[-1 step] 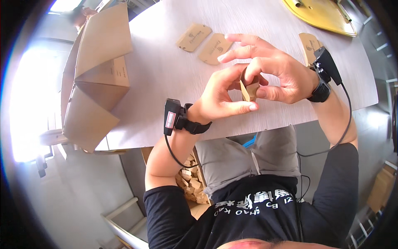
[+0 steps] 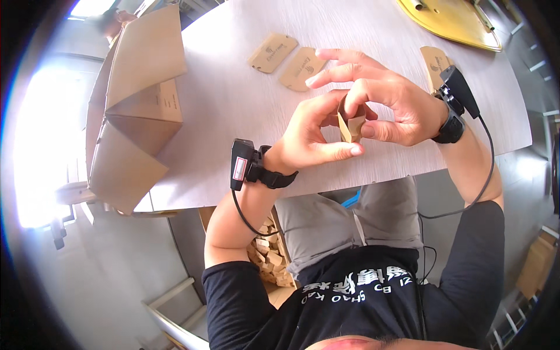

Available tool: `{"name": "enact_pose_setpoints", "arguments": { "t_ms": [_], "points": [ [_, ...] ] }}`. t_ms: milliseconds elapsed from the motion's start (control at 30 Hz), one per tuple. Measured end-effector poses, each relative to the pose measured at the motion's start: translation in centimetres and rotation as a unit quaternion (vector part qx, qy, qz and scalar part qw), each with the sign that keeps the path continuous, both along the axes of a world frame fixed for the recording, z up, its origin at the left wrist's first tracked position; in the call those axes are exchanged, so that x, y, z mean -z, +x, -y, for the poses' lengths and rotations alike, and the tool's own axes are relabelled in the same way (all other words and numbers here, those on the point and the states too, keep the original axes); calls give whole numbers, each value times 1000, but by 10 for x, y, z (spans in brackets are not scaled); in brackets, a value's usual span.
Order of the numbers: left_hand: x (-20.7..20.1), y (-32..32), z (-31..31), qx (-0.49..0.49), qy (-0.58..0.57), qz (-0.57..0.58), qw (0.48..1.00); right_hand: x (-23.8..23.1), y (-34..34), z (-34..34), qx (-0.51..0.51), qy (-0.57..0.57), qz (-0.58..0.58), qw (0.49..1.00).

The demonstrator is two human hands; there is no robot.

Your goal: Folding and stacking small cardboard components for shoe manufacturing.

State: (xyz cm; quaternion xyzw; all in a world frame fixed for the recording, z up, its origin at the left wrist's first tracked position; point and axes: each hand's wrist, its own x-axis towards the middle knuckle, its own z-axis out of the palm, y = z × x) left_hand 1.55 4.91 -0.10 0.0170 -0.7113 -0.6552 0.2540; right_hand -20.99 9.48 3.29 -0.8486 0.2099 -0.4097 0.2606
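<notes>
Between my two hands, above the table, is a small brown cardboard box, partly folded, its upper end gaping. My left hand grips it from the left, thumb along the near side and fingers behind. From the right, my right hand pinches its edge with thumb and bent index finger, the index tip at the opening. The other right fingers stretch out to the left. Flat printed cardboard pieces lie beyond my hands, one partly behind the right fingertips. Another flat piece lies beside my right wrist.
A large open cardboard carton stands at the table's left. A yellow round-edged seat or panel rests at the far right. Below the table edge, a carton holds several small folded boxes. Cables run from both wrist devices. Part of another person shows far left.
</notes>
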Motion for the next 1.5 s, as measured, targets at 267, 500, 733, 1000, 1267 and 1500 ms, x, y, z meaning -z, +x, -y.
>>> {"name": "enact_pose_setpoints", "arguments": {
  "t_ms": [267,500,733,1000,1267,1500],
  "points": [
    [2,0,3,-5,-10,9,1000,0,-1,0,-28,44,26,998],
    [-2,-1,-4,20,80,35,996,-3,-3,3,-26,-12,10,1000],
    [-4,-2,-8,62,147,43,986,-3,-5,2,-29,-29,7,999],
    [2,1,-1,83,138,54,985,-5,-5,-1,18,-41,41,998],
    [-2,-1,-6,25,182,3,983,-10,-4,-4,119,-232,31,965],
    [2,-6,-6,-18,87,-9,996,-6,0,-3,104,-191,-3,976]
  ]
}}
